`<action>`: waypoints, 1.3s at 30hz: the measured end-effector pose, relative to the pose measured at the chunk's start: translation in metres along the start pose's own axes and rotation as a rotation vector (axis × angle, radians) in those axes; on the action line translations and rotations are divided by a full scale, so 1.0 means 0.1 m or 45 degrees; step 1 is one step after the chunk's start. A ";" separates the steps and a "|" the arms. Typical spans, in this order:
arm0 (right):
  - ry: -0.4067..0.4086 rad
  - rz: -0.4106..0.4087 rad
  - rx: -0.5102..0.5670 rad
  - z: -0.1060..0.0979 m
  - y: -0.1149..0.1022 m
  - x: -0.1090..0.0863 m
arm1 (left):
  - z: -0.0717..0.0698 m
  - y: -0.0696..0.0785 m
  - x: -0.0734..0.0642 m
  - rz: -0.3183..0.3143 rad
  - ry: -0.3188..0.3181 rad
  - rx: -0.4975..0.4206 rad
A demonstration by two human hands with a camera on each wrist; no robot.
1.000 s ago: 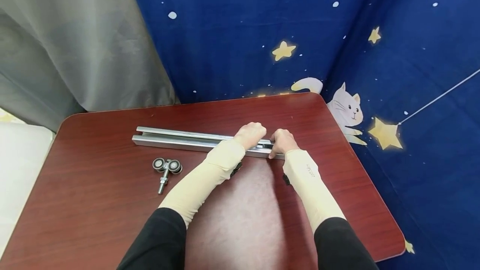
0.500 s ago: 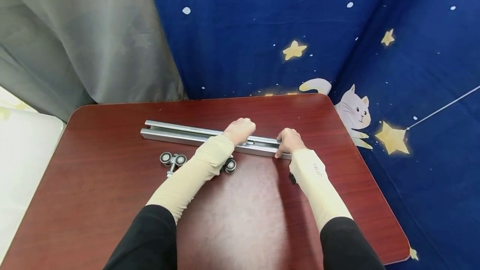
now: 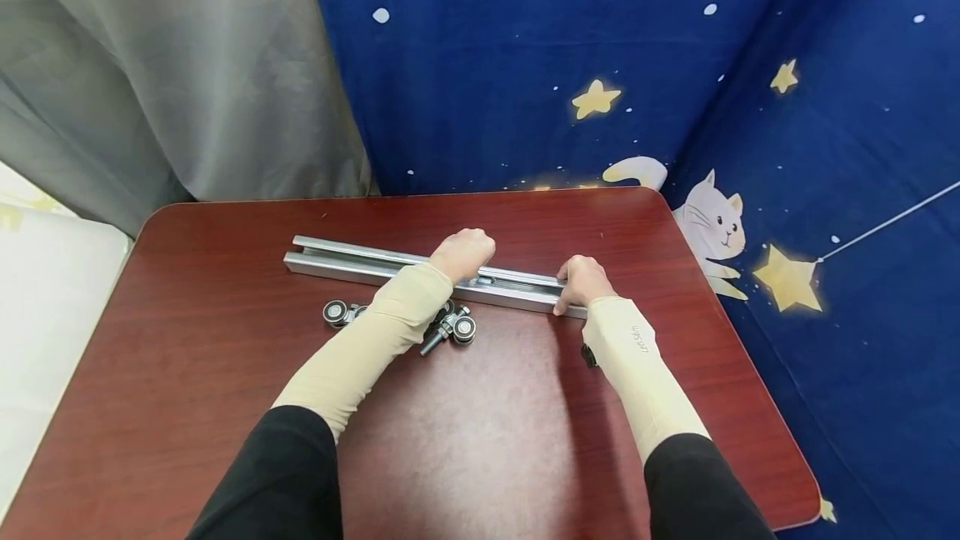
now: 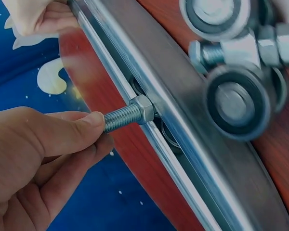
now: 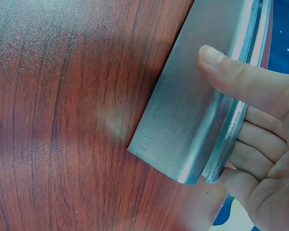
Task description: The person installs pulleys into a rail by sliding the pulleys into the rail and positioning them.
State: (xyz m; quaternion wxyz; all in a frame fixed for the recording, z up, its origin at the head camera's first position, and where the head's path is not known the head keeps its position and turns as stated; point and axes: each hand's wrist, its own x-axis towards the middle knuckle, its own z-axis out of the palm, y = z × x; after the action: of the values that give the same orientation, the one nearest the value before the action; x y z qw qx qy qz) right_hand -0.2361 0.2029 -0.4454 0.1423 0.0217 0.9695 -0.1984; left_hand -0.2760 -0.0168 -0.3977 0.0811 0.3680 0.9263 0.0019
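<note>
A silver metal channel rail (image 3: 352,265) lies across the table, its slot facing up. My left hand (image 3: 463,255) is over its middle; in the left wrist view, thumb and fingers pinch the threaded bolt (image 4: 123,118) of a roller trolley. That trolley's wheels (image 4: 169,134) sit inside the slot, mostly hidden by the rail's lips. My right hand (image 3: 585,280) grips the rail near its right end, thumb (image 5: 214,57) on the near side wall and fingers round the far side.
Two loose roller trolleys lie in front of the rail: one (image 3: 454,325) beside my left wrist, another (image 3: 337,312) partly covered by my left forearm. The reddish-brown table (image 3: 195,340) backs onto grey and blue star-patterned curtains (image 3: 510,65).
My left hand has slid left along the rail with the pinched bolt, away from my right hand. The loose trolley by my left wrist has come into view. My right hand keeps its hold.
</note>
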 end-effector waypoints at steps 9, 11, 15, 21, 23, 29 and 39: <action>0.007 0.011 -0.009 0.01 0.00 0.00 | 0.02 -0.15 -0.09 -0.004 0.036 0.012; 0.011 0.006 -0.016 0.02 0.00 0.00 | 0.02 -0.17 -0.10 0.000 0.030 0.012; 0.016 -0.008 -0.030 0.03 -0.01 0.00 | 0.02 -0.21 -0.13 -0.019 0.018 0.001; 0.020 -0.022 -0.043 0.01 -0.01 0.00 | 0.01 -0.30 -0.17 -0.087 -0.004 -0.064; 0.026 -0.029 -0.045 0.01 0.00 0.00 | 0.00 -0.33 -0.19 -0.102 0.000 -0.077; 0.030 -0.056 -0.069 -0.01 0.00 -0.01 | -0.02 -0.43 -0.25 -0.114 0.022 -0.085; 0.029 -0.049 -0.072 0.01 0.00 -0.02 | -0.02 -0.57 -0.32 -0.169 -0.042 -0.116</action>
State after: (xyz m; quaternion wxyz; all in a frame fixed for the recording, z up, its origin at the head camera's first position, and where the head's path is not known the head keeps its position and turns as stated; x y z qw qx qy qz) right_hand -0.2344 0.2025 -0.4457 0.1281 0.0011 0.9765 -0.1734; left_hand -0.2924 -0.0800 -0.3950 0.1128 0.3018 0.9461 0.0325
